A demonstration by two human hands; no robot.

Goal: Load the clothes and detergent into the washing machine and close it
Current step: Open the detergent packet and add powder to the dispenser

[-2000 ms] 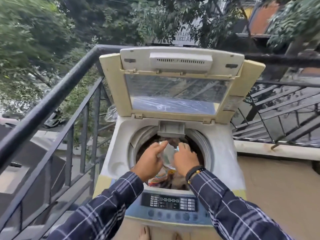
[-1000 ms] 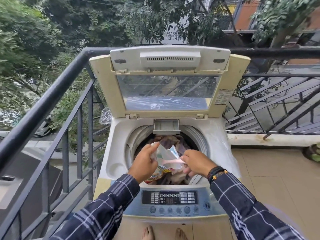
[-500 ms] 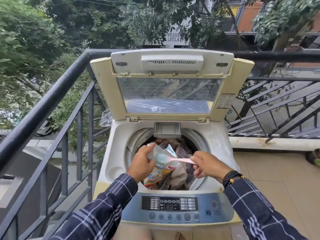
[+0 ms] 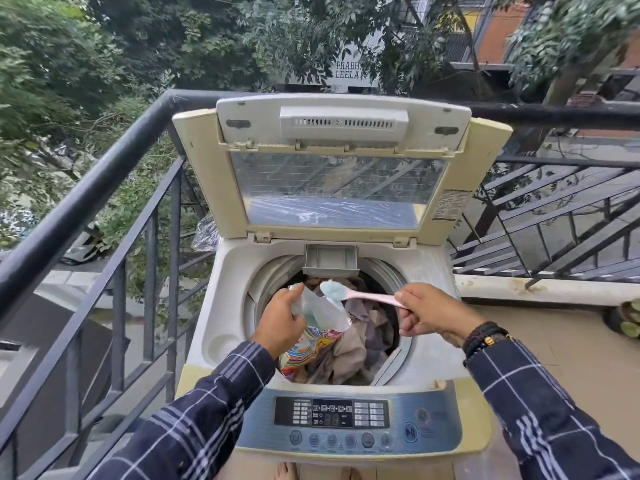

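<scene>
A top-loading washing machine (image 4: 228,306) stands before me with its lid (image 4: 207,174) raised upright. Brown and grey clothes (image 4: 360,344) fill the drum. My left hand (image 4: 282,322) grips an open detergent packet (image 4: 320,323), silver inside and colourful outside, over the drum's left side. My right hand (image 4: 427,311) holds a pink spoon (image 4: 367,296) by its handle. The spoon's bowl carries a heap of blue-white powder just above the packet's mouth, below the grey dispenser drawer (image 4: 330,259).
A black metal railing (image 4: 86,199) runs along the left and behind the machine. The control panel (image 4: 332,414) faces me at the front. A tiled balcony floor (image 4: 561,341) lies to the right, with a plant pot (image 4: 627,320) at its far edge.
My right hand has drawn the pink spoon out of the packet, loaded with powder, and lifted it above the packet's mouth. The left hand keeps hold of the packet over the drum.
</scene>
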